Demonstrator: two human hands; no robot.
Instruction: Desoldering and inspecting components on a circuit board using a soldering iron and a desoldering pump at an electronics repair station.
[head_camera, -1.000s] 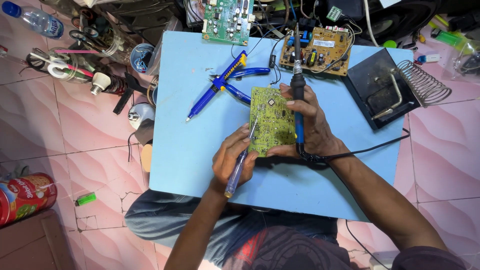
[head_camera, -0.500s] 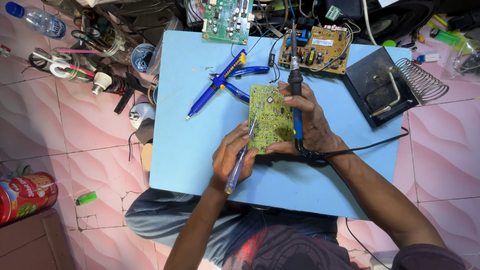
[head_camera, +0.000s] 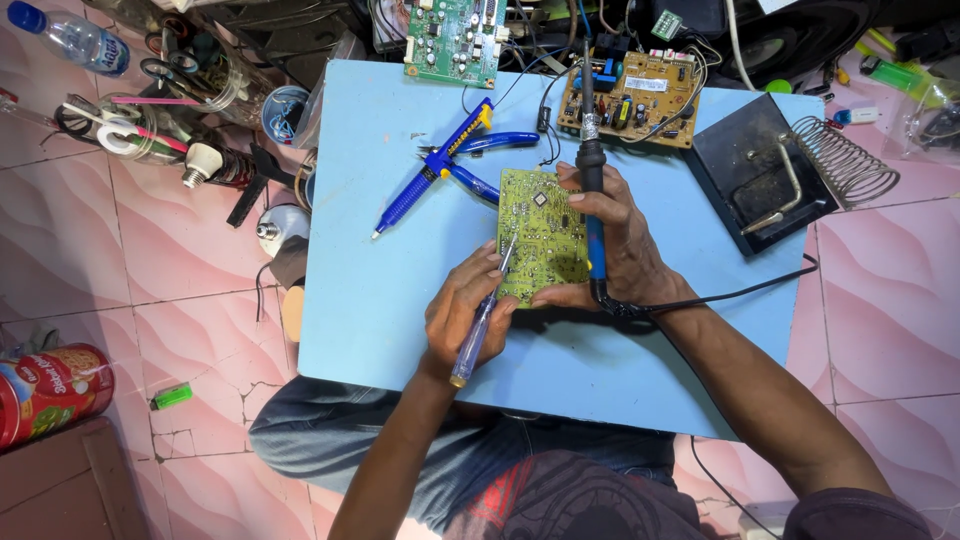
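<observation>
Your left hand (head_camera: 462, 312) pinches a clear-handled screwdriver (head_camera: 480, 322), its tip on the green circuit board (head_camera: 541, 236) lying on the blue table (head_camera: 400, 290), while your right hand (head_camera: 622, 245) grips an idle soldering iron (head_camera: 592, 190): probing underway, soldering apparently pending.

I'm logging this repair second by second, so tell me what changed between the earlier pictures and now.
Almost nothing. The left hand still holds the screwdriver with its tip on the green circuit board; the right hand still steadies that board while gripping the soldering iron. Nothing was picked up or let go. The blue pliers and the black stand lie where they were.
</observation>
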